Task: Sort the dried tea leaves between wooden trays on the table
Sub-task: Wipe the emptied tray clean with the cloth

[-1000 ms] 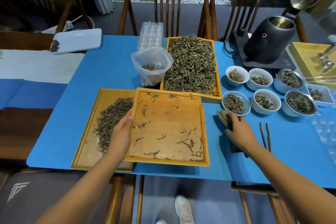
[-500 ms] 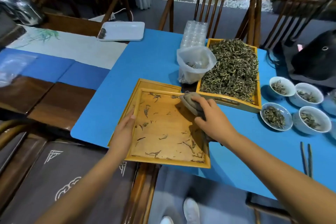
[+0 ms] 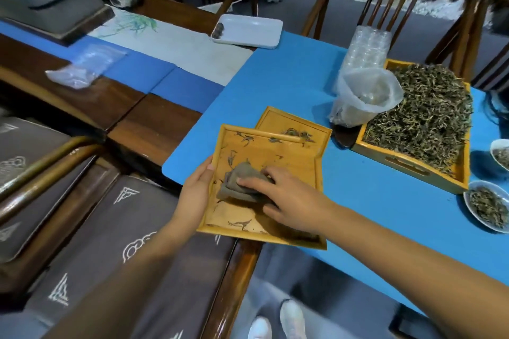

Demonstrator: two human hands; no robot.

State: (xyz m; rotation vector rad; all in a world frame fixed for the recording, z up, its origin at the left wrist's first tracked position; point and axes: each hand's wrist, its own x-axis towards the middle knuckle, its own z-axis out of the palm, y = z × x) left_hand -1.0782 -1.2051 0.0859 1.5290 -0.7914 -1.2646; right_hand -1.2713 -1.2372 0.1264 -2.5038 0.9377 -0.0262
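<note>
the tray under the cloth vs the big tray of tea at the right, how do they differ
The near tray holds only scattered leaves; the far tray is heaped full. The near tray is held by the left hand and wiped with a cloth by the right hand; the far tray sits untouched. Both are light wood.

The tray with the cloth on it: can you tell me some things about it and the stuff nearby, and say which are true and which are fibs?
1. The right hand presses a grey cloth onto the near tray. True.
2. The left hand holds chopsticks. False: it grips the near tray's left edge.
3. The near tray is heaped with tea leaves. False: only scattered leaves lie on it.
4. The far tray holds a big pile of tea leaves. True.
5. The plastic bag stands beside the far tray. True.
</note>
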